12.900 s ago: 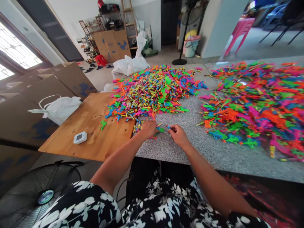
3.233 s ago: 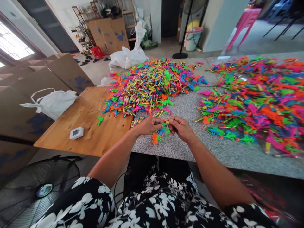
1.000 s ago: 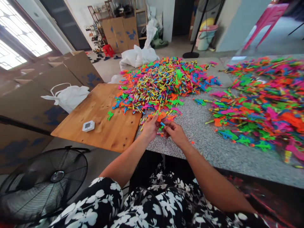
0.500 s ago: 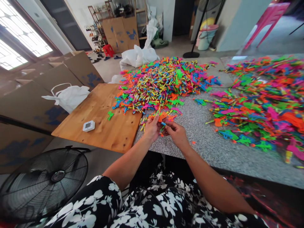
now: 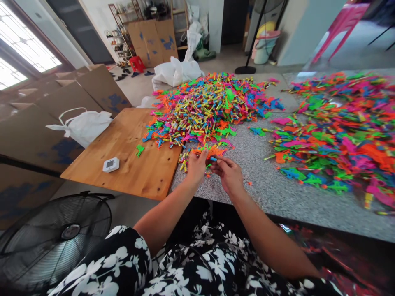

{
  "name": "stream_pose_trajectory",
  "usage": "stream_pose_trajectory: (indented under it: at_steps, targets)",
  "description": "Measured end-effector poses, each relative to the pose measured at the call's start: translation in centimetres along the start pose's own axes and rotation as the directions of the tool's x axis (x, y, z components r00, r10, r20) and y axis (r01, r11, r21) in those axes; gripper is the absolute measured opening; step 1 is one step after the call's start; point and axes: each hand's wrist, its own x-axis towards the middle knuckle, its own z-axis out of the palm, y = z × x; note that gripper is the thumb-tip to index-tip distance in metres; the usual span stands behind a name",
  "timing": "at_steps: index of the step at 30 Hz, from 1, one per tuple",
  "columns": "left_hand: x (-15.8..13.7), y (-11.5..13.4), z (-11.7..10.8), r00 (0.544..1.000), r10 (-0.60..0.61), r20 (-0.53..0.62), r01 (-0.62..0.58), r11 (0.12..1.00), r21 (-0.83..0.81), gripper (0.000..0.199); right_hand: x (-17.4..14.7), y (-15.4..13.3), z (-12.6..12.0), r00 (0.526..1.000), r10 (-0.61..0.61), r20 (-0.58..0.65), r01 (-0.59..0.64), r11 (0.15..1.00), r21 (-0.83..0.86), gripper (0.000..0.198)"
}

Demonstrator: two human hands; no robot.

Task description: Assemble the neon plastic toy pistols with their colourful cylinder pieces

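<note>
Left hand [image 5: 196, 167]: thumb and fingers closed on an orange plastic piece [image 5: 212, 152], flat and perforated-looking.
Right hand [image 5: 231, 176]: pinching a small blue cylinder [image 5: 213, 159], just beside the orange piece; whether they touch, cannot tell.
Heap [image 5: 206, 107]: beyond both hands, bright plastic shapes mixed with short banded tubes.
Bench [image 5: 257, 160]: speckled grey stone, next to a knotted wooden board [image 5: 132, 176].
Hard to see: left fingertips hidden; right-side pile [image 5: 345, 135] blurred, cut off.

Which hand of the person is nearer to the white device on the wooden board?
Left. The left hand is to the right of the white device; the right hand is farther right, holding a small blue piece.
</note>
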Motion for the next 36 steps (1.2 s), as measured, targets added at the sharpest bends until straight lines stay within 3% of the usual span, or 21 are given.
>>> stream_pose_trajectory:
  at_steps: [4,7,10,12,14,16,18,20,21,23,27,31,33,36]
  targets:
    - [-0.2,-0.7,0.4,0.987,-0.151,0.058,0.155,0.986,-0.062,0.036,0.0,0.0,-1.0,0.998,-0.062,-0.023,0.059,0.992,-0.108,0.036]
    - [1.2,-0.8,-0.2,0.996,-0.066,0.055,0.057,0.987,0.151,0.027,1.8,-1.8,-4.3,0.973,-0.155,-0.172,0.133,0.982,-0.133,0.036]
    - [3.5,-0.9,-1.4,0.990,0.114,0.086,-0.142,0.852,0.503,0.017,4.6,-4.5,-8.7,0.832,-0.295,-0.469,0.298,0.952,-0.070,0.032]
    - [4.8,-1.3,-1.8,0.977,0.161,0.138,-0.212,0.765,0.608,0.022,6.2,-5.4,-10.6,0.791,-0.293,-0.537,0.300,0.951,-0.076,0.030]
    - [5.6,-2.0,-1.6,0.972,0.160,0.171,-0.233,0.740,0.631,0.029,7.1,-5.0,-10.8,0.856,-0.255,-0.450,0.168,0.960,-0.224,0.029]
    - [6.0,-2.9,-1.0,0.971,0.138,0.197,-0.235,0.718,0.655,0.033,7.4,-3.6,-9.7,0.958,-0.155,-0.240,0.007,0.853,-0.522,0.024]
    - [6.5,-3.5,-0.1,0.970,0.114,0.215,-0.233,0.688,0.687,0.034,7.4,-2.0,-8.0,0.999,-0.033,-0.022,0.001,0.580,-0.815,0.019]
    - [7.2,-3.5,0.5,0.973,0.090,0.215,-0.217,0.686,0.694,0.034,7.2,-0.8,-6.5,0.990,0.043,0.138,0.119,0.292,-0.949,0.021]
    - [7.6,-3.3,0.6,0.974,0.081,0.213,-0.208,0.696,0.687,0.035,7.0,-0.5,-6.0,0.978,0.066,0.196,0.181,0.185,-0.966,0.023]
    - [8.4,-2.6,0.4,0.974,0.072,0.216,-0.201,0.714,0.671,0.034,6.9,-0.4,-5.4,0.956,0.115,0.271,0.265,0.065,-0.962,0.026]
    - [9.0,-0.8,-1.3,0.980,0.043,0.192,-0.151,0.788,0.597,0.024,7.1,-0.7,-5.0,0.956,0.149,0.252,0.256,-0.007,-0.967,0.031]
    - [8.0,0.8,-3.8,0.981,-0.126,0.149,0.063,0.928,0.366,0.025,8.0,-0.3,-3.8,0.969,0.070,0.237,0.241,-0.051,-0.969,0.035]
    - [7.3,1.4,-5.1,0.978,-0.171,0.116,0.135,0.954,0.268,0.030,8.7,-0.1,-3.0,0.973,0.038,0.229,0.231,-0.066,-0.971,0.034]
    - [6.2,2.1,-6.6,0.976,-0.195,0.098,0.178,0.972,0.154,0.036,10.0,0.1,-2.0,0.991,-0.046,0.122,0.118,-0.083,-0.990,0.036]
